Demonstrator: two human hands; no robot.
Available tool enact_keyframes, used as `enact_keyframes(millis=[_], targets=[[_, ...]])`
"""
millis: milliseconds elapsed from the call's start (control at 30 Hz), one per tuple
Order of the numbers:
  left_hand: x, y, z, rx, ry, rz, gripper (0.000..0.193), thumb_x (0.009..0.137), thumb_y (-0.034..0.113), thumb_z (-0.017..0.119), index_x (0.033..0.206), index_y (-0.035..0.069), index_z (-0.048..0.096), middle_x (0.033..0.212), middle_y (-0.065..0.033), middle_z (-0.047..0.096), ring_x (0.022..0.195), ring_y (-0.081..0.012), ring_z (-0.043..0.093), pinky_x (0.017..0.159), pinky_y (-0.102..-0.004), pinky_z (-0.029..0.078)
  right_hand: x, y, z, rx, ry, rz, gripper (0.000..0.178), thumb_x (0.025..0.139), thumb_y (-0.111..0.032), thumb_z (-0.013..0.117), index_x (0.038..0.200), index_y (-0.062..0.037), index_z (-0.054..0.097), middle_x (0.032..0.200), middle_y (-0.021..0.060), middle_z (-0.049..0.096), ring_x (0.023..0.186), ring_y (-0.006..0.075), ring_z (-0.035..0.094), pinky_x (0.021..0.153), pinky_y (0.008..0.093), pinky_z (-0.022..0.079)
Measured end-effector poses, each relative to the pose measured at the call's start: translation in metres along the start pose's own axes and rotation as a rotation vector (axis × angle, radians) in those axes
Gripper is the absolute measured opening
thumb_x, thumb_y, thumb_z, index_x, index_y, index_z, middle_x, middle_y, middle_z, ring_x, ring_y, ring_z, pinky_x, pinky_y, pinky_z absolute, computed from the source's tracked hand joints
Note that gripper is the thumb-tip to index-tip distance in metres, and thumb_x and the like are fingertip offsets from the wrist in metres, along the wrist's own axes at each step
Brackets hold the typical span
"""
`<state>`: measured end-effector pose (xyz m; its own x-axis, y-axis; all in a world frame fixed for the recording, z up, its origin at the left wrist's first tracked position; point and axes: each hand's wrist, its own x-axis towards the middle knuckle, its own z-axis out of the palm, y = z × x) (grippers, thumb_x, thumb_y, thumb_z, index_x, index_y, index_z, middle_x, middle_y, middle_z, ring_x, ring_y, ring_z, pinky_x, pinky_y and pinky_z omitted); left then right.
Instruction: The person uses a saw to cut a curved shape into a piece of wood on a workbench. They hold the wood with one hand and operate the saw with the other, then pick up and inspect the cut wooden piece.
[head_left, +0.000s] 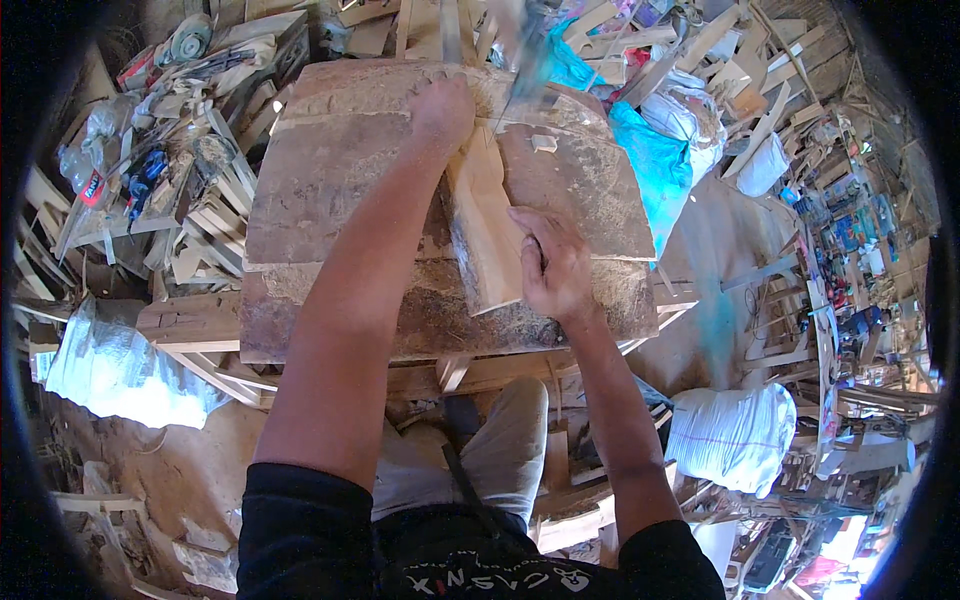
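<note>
A pale wooden board (482, 225) with a wavy right edge lies lengthwise on a worn, dusty wooden worktop (330, 215). At the board's far end my left hand (443, 105) rests beside its left edge, fingers spread and pointing away from me. My right hand (556, 265) is at the board's right edge toward the near end, with fingers curled and thumb against the wood. A thin dark upright line, perhaps a saw blade (501, 117), stands by the far end of the board. Blur hides what is above it.
A small wood offcut (544, 143) lies right of the board, with sawdust around. Turquoise sheeting (650, 165) hangs at the worktop's right side. Scrap wood (215, 225) and a plastic bottle (88, 178) crowd the left. A white sack (735, 435) stands at lower right.
</note>
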<state>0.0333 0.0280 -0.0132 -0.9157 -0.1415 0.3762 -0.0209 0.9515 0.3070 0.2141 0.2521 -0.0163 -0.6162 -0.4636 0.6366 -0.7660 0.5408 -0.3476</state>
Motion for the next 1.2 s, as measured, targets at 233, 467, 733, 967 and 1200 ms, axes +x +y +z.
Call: enact_keyframes(millis=[233, 467, 733, 967, 1200], targets=[[0.001, -0.004, 0.005, 0.025, 0.003, 0.014, 0.029, 0.097, 0.018, 0.055, 0.121, 0.006, 0.068, 0.126, -0.0179, 0.066, 0.124, -0.0386, 0.061, 0.1, -0.0614, 0.049, 0.002, -0.003, 0.0, 0.024, -0.018, 0.029, 0.041, 0.082, 0.003, 0.059, 0.122, -0.0003, 0.066, 0.105, 0.0201, 0.071, 0.092, 0.0403, 0.066, 0.086, 0.0495, 0.053], [0.005, -0.001, 0.004, 0.009, 0.006, -0.016, 0.031, 0.096, 0.02, 0.058, 0.122, 0.005, 0.066, 0.126, -0.0178, 0.065, 0.124, -0.0375, 0.062, 0.1, -0.0617, 0.049, 0.001, -0.001, -0.001, 0.019, -0.061, 0.097, 0.04, 0.083, 0.003, 0.058, 0.122, -0.0002, 0.066, 0.101, 0.0199, 0.071, 0.092, 0.0405, 0.066, 0.086, 0.05, 0.053], [0.008, -0.005, 0.007, 0.008, -0.005, 0.012, 0.032, 0.096, 0.02, 0.057, 0.123, 0.005, 0.066, 0.126, -0.0178, 0.066, 0.123, -0.0374, 0.063, 0.102, -0.0627, 0.047, 0.004, -0.001, 0.001, -0.009, -0.026, 0.041, 0.04, 0.086, 0.001, 0.054, 0.124, 0.0015, 0.067, 0.11, 0.0224, 0.072, 0.096, 0.0407, 0.067, 0.088, 0.0476, 0.054], [0.015, -0.012, 0.014, -0.041, 0.006, 0.013, 0.033, 0.097, 0.02, 0.055, 0.125, 0.006, 0.066, 0.128, -0.0182, 0.066, 0.124, -0.0387, 0.063, 0.103, -0.0636, 0.047, 0.009, -0.008, -0.001, 0.01, -0.044, 0.084, 0.039, 0.086, 0.003, 0.053, 0.122, 0.0017, 0.068, 0.111, 0.0223, 0.072, 0.101, 0.0412, 0.068, 0.091, 0.0471, 0.054], [0.018, -0.003, 0.015, -0.003, 0.037, 0.046, 0.03, 0.095, 0.017, 0.056, 0.115, 0.0, 0.071, 0.118, -0.025, 0.071, 0.115, -0.0406, 0.069, 0.096, -0.0501, 0.058, 0.006, 0.006, 0.001, -0.011, 0.0, 0.017, 0.041, 0.082, 0.002, 0.058, 0.123, -0.0012, 0.066, 0.109, 0.0196, 0.072, 0.095, 0.0399, 0.067, 0.086, 0.0487, 0.055]])
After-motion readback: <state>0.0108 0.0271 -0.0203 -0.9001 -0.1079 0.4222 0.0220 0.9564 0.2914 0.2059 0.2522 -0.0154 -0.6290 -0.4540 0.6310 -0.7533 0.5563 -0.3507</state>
